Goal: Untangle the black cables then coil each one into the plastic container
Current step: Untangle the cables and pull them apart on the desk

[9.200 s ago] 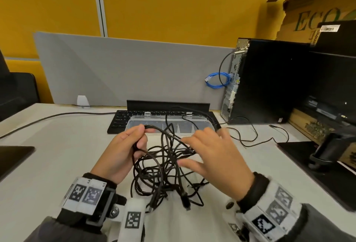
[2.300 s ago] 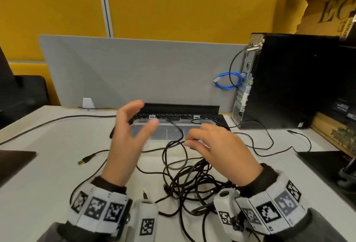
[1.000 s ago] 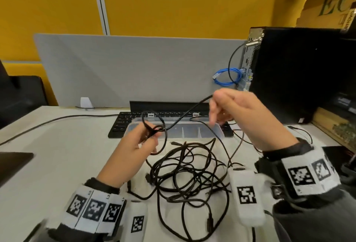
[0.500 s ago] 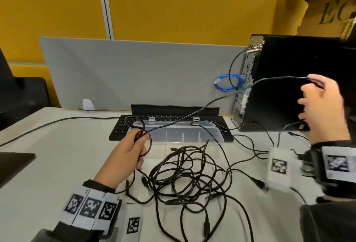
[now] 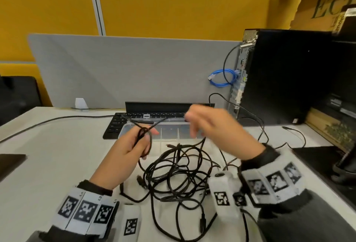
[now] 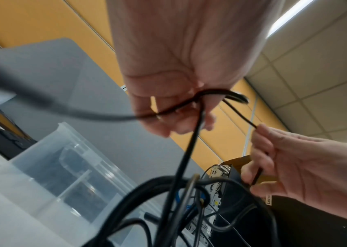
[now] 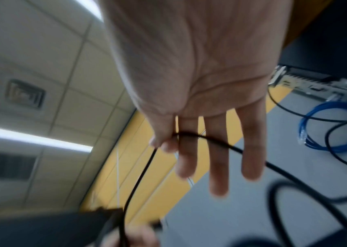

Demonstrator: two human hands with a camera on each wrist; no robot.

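Observation:
A tangle of black cables [image 5: 179, 174] lies on the white desk in front of me. My left hand [image 5: 142, 139] is raised over the desk's middle, fingers curled round a small coil of one black cable [image 5: 144, 135]. From the coil the cable runs right to my right hand [image 5: 192, 124], blurred, which pinches it between thumb and forefinger [image 7: 168, 138] with the other fingers straight. In the left wrist view the cable [image 6: 189, 103] crosses the left hand's curled fingers. The clear plastic container [image 5: 169, 130], divided into compartments, stands just behind both hands.
A black keyboard [image 5: 115, 124] lies behind the container, against a grey partition [image 5: 125, 72]. A black computer tower [image 5: 285, 79] with a blue cable [image 5: 223, 77] stands at the right. A black pad [image 5: 317, 157] covers the right desk edge. A thin cable [image 5: 57, 119] runs off left.
My right hand has swung back from far right by the computer tower to the middle, close to my left hand, bringing the cable with it. The left hand still holds its coil.

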